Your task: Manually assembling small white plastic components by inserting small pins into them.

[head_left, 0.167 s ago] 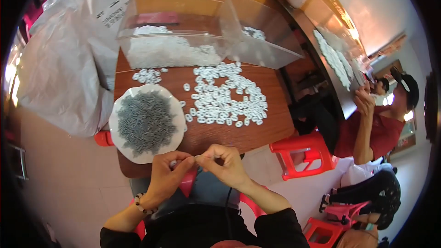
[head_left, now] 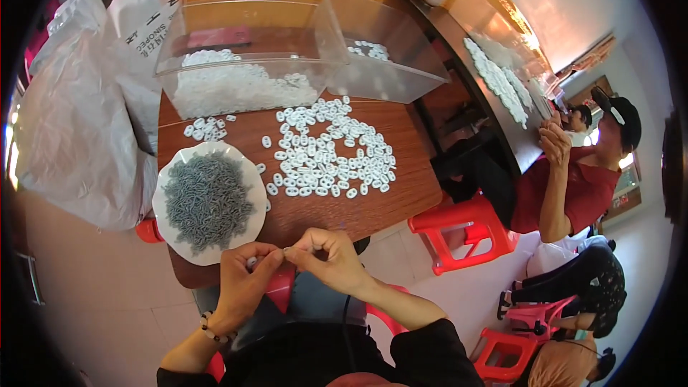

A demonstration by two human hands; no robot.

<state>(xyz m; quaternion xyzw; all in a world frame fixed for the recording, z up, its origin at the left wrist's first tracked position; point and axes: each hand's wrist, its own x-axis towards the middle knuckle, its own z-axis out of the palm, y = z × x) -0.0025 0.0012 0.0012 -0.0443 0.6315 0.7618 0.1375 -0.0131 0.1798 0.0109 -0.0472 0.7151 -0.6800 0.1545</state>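
My left hand (head_left: 245, 278) and my right hand (head_left: 333, 264) meet at the fingertips, in front of the table's near edge. Curled in the left fingers is a small white oval piece (head_left: 251, 262), like those on the table. Both thumbs and forefingers pinch together at one spot; what the right fingers grip there is too small to make out. Just beyond my left hand stands a white wavy-rimmed plate (head_left: 254, 204) heaped with slim grey screw-like pieces (head_left: 208, 201). Farther right, many white oval pieces with two dark spots (head_left: 333, 150) lie spread on the brown table (head_left: 308, 218).
A clear bin (head_left: 244, 93) of white pieces stands at the back, beside a second clear bin (head_left: 390, 82) with fewer. Large white sacks (head_left: 75, 122) flank the table's left. Right are a red stool (head_left: 466, 233) and a seated person in dark red (head_left: 584, 190).
The table and its things have shifted left in the picture as the view turned. My hands keep their fingertip-to-fingertip pinch.
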